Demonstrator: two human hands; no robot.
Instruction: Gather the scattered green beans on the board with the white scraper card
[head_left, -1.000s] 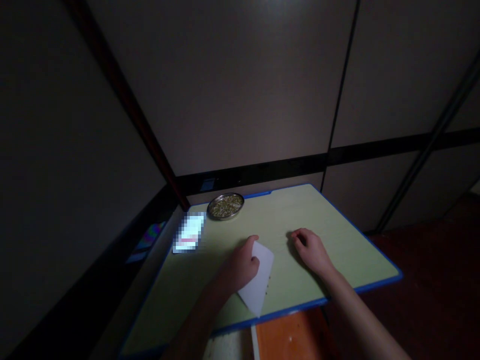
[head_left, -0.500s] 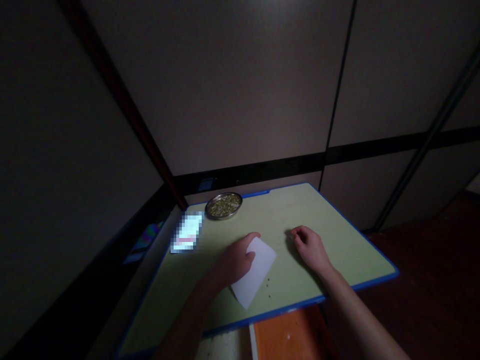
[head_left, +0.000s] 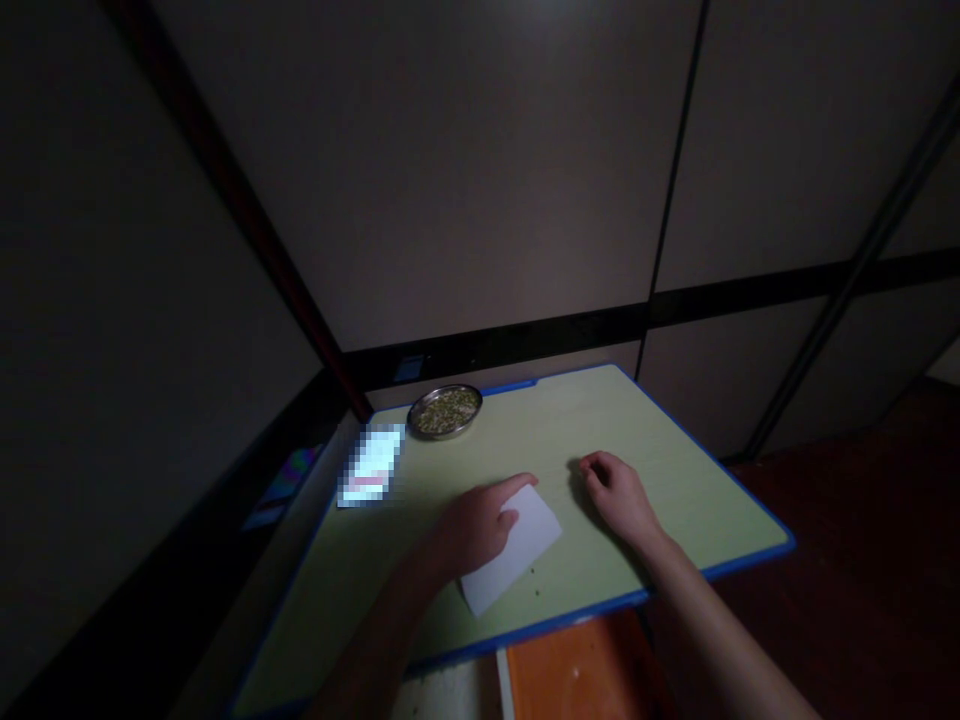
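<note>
Plain white paper card (head_left: 517, 548) at lower centre, flat-faced, straight-edged, pinched in your left hand (head_left: 476, 530), your right hand (head_left: 619, 495) loosely curled, apparently holding nothing, right of it.

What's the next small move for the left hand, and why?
I'd probably ease the left hand and its white card slightly toward the dark specks: they lie on the table just past the card's near-right edge, and the right hand is clear of them.
</note>
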